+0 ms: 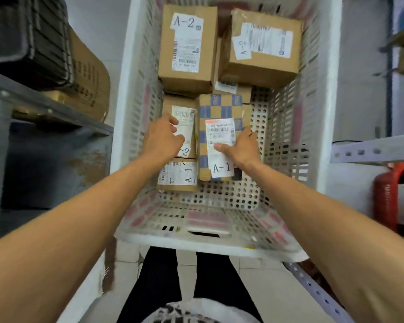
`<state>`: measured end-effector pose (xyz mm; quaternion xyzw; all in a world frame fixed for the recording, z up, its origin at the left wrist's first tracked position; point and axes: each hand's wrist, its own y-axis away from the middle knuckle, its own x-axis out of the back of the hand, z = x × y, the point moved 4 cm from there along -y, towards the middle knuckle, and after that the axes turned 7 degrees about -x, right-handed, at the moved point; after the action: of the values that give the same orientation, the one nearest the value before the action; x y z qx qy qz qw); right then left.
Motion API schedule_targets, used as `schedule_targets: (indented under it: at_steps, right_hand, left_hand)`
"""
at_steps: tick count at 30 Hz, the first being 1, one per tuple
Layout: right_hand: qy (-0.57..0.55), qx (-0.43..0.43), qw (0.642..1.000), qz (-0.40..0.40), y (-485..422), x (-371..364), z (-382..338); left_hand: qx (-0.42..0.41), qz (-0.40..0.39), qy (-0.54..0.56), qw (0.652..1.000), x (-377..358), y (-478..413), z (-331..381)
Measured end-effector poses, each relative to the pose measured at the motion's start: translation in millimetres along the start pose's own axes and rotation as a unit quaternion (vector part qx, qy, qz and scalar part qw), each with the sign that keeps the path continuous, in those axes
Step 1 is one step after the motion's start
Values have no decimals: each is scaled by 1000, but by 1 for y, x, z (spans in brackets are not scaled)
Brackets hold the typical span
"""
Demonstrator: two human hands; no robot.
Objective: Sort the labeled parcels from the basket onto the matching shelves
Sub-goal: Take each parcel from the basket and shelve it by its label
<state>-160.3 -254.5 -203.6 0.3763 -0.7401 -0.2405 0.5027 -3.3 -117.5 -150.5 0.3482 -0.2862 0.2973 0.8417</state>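
Under my left hand (163, 138) the plain box (170, 102) is brown card, matt and a bit rough. The checked box (222, 108) under my right hand (241, 148) is card too, with a smooth printed skin. The labels (219, 159) by my thumbs are white paper, matt. All round my hands the basket (287, 117) is white plastic, smooth and full of holes. Left of my left hand the shelf (44, 106) is grey metal, dull, and the crate (28, 38) on it is black plastic with a soft shine.
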Motion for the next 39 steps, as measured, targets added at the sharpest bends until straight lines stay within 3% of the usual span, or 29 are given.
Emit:
schedule_targets:
  at_steps: [4, 12, 24, 31, 39]
  right_hand:
    - [-196, -25, 979, -46, -12, -20, 11]
    - [-201, 43, 978, -27, 33, 17, -8]
    - [-276, 234, 916, 173, 238, 144, -113]
    - [-331, 244, 865, 288, 344, 141, -103]
    - [-289, 270, 865, 310, 450, 123, -59]
  left_hand:
    - [13, -30, 8, 999, -8, 4, -22]
    - [-17, -52, 0, 999, 31, 15, -7]
    - [-277, -21, -66, 958, 192, 90, 126]
    - [-344, -34, -102, 933, 234, 171, 139]
    - [-398, -34, -149, 905, 243, 274, 136]
